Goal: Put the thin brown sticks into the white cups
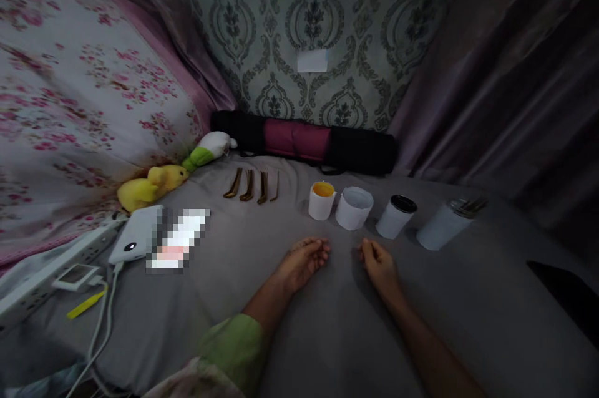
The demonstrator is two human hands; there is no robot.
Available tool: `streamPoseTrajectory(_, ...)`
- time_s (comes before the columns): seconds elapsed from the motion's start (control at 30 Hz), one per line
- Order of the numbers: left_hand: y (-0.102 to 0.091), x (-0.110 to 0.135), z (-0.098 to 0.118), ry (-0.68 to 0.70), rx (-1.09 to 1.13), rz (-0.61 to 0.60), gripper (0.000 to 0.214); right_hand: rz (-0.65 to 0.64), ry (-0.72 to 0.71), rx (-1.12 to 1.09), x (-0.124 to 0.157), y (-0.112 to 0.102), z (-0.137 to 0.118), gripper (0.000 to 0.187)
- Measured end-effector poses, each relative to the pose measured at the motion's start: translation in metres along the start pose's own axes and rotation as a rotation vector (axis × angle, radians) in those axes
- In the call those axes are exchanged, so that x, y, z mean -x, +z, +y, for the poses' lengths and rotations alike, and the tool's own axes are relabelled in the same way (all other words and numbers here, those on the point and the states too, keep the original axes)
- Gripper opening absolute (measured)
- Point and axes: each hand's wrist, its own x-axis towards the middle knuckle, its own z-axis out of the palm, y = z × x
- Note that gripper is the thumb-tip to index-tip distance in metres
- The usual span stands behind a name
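My left hand (306, 261) rests on the grey sheet (322, 335), its fingers loosely curled and slightly apart, with nothing visible in it. To its right, my right hand (378, 264) is closed, fingertips against the thumb, and I see nothing held there. Just beyond my hands stand a white-wrapped cup with yellow inside (321, 204), a wider white cup (354, 211), a white-wrapped can with a dark inside (395, 220), and a taller white can (437, 229) with thin sticks poking out. Neither hand touches them. Farther left lie three gold-brown bent bundles (248, 186) and a single thin bent piece (275, 186).
A long black and maroon roll (297, 139) lies along the patterned wall. At left are a yellow plush toy (152, 187), a green and white plush toy (210, 150), a white device with a cable (136, 234) and a power strip (51, 273). A dark object (564, 292) sits at right.
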Motion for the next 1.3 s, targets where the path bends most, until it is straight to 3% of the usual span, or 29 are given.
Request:
streamPoseTrajectory(0.3, -0.001, -0.009, 0.015, 0.008, -0.17, 0.167, 0.007, -0.005, 0.005, -0.031, 0.001, -0.001, 0.004, 0.044)
streamPoseTrajectory(0.57, -0.016, -0.03, 0.043, 0.099, -0.415, 0.277, 0.007, -0.009, 0.007, -0.047, 0.001, -0.001, 0.005, 0.044)
streamPoseTrajectory(1.03, -0.044, -0.066, 0.092, 0.307, -1.165, 0.541, 0.018, -0.019, -0.017, -0.008, 0.004, -0.003, 0.002, 0.043)
streamPoseTrajectory(1.3, -0.045, -0.073, 0.115, 0.383, -1.533, 0.6, 0.024, -0.014, -0.005, 0.017, 0.005, -0.002, 0.0, 0.043)
